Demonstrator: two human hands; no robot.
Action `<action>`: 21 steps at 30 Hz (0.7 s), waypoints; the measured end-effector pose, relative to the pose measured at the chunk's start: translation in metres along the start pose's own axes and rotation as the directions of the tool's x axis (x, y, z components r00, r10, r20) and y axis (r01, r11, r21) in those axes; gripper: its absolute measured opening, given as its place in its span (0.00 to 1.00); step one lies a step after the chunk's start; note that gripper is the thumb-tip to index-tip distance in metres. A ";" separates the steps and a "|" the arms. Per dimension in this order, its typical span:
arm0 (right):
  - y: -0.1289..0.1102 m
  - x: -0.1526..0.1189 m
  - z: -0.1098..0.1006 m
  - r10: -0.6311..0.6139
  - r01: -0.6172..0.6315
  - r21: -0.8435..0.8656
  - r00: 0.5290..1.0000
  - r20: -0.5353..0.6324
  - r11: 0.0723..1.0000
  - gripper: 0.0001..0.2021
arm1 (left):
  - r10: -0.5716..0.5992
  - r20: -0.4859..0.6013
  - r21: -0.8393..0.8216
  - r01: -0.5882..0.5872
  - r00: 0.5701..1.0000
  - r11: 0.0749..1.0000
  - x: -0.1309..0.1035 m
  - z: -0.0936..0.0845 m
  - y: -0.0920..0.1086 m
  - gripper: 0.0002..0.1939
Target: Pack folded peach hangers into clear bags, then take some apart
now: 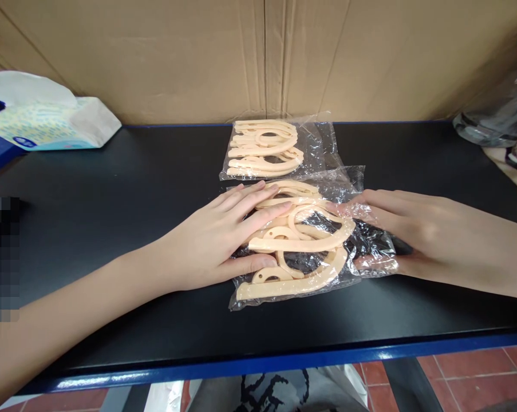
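A clear plastic bag point(361, 280) of beige plastic folding hangers point(301, 245) lies on the black tabletop in front of me. My left hand point(217, 237) rests on the bag's left side with its fingers spread over the hangers, its thumb lower down. At the bag's right end, my right hand point(406, 229) has fingers and thumb around the crinkled plastic. Film covers part of those fingers, so their tips show only through it. Just beyond lies a second clear bag point(320, 143) with similar beige hangers point(264, 151), touched by neither hand.
A soft tissue pack point(52, 123) stands at the back left. At the back right is a clear plastic container point(494, 123). Brown cardboard point(176, 63) rises behind the black table point(112, 200), which has a blue front edge point(249, 369). Below it show red floor tiles point(477, 366).
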State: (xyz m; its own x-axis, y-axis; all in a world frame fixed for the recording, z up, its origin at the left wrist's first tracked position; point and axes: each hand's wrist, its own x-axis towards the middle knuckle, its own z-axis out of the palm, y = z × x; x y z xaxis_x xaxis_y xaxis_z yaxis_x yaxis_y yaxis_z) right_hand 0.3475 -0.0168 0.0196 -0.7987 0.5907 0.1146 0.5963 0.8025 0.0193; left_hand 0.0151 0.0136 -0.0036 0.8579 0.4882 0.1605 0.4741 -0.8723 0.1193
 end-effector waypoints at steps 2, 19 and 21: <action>0.000 -0.001 0.000 -0.002 0.002 -0.008 1.000 -0.004 1.000 0.24 | 0.007 -0.006 0.002 -0.007 1.000 1.000 0.000 0.001 0.000 0.38; -0.001 -0.004 0.004 0.012 -0.012 -0.009 1.000 -0.019 1.000 0.27 | 0.011 -0.005 0.001 -0.011 1.000 1.000 -0.001 0.000 0.000 0.37; -0.001 -0.004 0.004 0.020 -0.020 -0.004 0.999 -0.030 1.000 0.28 | 0.016 -0.006 0.003 -0.016 1.000 1.000 -0.001 0.000 0.001 0.36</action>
State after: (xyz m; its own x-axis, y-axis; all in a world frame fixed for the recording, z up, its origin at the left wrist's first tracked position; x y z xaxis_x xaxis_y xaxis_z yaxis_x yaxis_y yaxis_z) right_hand 0.3496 -0.0198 0.0147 -0.7838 0.6039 0.1446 0.6126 0.7902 0.0206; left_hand 0.0148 0.0126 -0.0036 0.8640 0.4743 0.1687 0.4609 -0.8801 0.1141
